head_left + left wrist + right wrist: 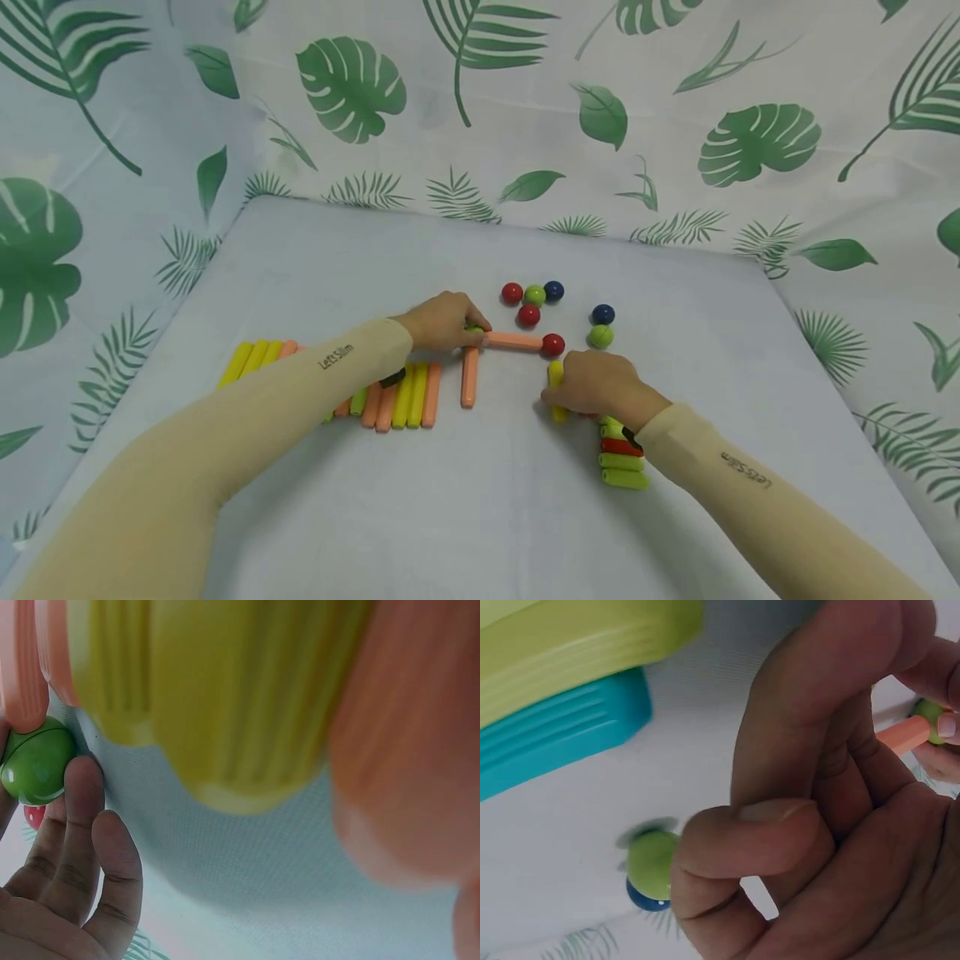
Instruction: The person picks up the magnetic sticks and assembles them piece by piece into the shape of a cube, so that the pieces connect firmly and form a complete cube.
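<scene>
1. Green ball (37, 766): pinched in the left hand's grip (442, 322), touching two orange sticks (513, 341).
2. Yellow stick (556, 372): partly behind the right hand's curled grip (603, 385); cannot tell whether pinched.
3. Red ball (552, 344): at one orange end.

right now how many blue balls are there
2: one blue ball just right of a green ball, another blue ball just beyond a second green ball; others may be hidden.
</scene>
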Motion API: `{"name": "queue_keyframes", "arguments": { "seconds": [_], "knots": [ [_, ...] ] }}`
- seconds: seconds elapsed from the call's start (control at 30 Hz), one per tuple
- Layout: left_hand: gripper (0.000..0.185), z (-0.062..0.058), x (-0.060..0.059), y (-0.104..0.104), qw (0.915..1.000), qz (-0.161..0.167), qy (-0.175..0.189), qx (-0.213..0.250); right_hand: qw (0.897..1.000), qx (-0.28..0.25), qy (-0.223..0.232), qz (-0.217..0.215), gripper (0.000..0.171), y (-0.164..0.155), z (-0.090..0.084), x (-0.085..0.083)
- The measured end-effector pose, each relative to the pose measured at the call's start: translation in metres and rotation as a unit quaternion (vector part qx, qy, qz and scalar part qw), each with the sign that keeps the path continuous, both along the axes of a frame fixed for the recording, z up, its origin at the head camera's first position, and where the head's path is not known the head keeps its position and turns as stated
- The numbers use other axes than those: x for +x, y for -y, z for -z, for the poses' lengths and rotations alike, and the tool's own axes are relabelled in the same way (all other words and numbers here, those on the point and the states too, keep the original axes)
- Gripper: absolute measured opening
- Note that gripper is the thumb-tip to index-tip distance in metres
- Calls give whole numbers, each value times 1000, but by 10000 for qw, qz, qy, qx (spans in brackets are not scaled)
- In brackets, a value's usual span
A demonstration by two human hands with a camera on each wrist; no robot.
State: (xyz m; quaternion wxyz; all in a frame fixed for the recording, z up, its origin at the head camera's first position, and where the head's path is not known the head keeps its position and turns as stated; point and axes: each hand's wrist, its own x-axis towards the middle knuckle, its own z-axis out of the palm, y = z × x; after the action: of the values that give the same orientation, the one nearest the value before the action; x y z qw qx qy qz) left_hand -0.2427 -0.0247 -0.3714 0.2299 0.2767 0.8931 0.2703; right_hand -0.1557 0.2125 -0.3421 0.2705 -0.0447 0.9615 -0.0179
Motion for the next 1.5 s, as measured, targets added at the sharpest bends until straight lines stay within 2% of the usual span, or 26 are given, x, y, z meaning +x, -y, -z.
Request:
{"name": "queue_keyframes", "arguments": {
  "seconds": [0.4, 0.57, 0.63, 0.7, 0.8, 0.87, 1.0, 1.13, 1.33, 1.43, 1.5],
  "knots": [
    [36, -1, 0, 0, 10000, -23, 22, -20, 9991, -423, -3, 18, 39, -9, -3, -1],
    [42, -2, -2, 4, 9996, -144, 195, 175, 9975, -665, 147, 165, 46, -23, -15, -13],
    [43, -2, -3, 7, 9991, -211, 250, 281, 9975, -646, -70, 270, 47, -33, -20, -22],
    [39, -2, -5, 9, 9985, -258, 308, 362, 9968, -507, -544, 303, 44, -45, -23, -30],
    [33, -2, -7, 11, 9983, -266, 360, 385, 9910, -278, -1274, 302, 39, -61, -19, -40],
    [29, -1, -7, 11, 9982, -254, 387, 375, 9877, -191, -1525, 269, 42, -69, -12, -44],
    [30, -1, -8, 12, 9981, -274, 404, 369, 9885, -162, -1490, 215, 51, -74, 1, -48],
    [31, -2, -8, 11, 9980, -260, 411, 414, 9887, -185, -1480, 134, 46, -73, 7, -45],
    [31, -2, -8, 10, 9968, -303, 522, 519, 9808, -594, -1827, -329, 38, -45, -8, -29],
    [33, -2, -9, 11, 9964, -322, 568, 543, 9671, -1034, -2116, -960, 34, -17, -14, -12],
    [34, -2, -10, 11, 9964, -312, 578, 530, 9516, -1288, -2304, -1575, 31, 2, -13, 1]
  ]
}}
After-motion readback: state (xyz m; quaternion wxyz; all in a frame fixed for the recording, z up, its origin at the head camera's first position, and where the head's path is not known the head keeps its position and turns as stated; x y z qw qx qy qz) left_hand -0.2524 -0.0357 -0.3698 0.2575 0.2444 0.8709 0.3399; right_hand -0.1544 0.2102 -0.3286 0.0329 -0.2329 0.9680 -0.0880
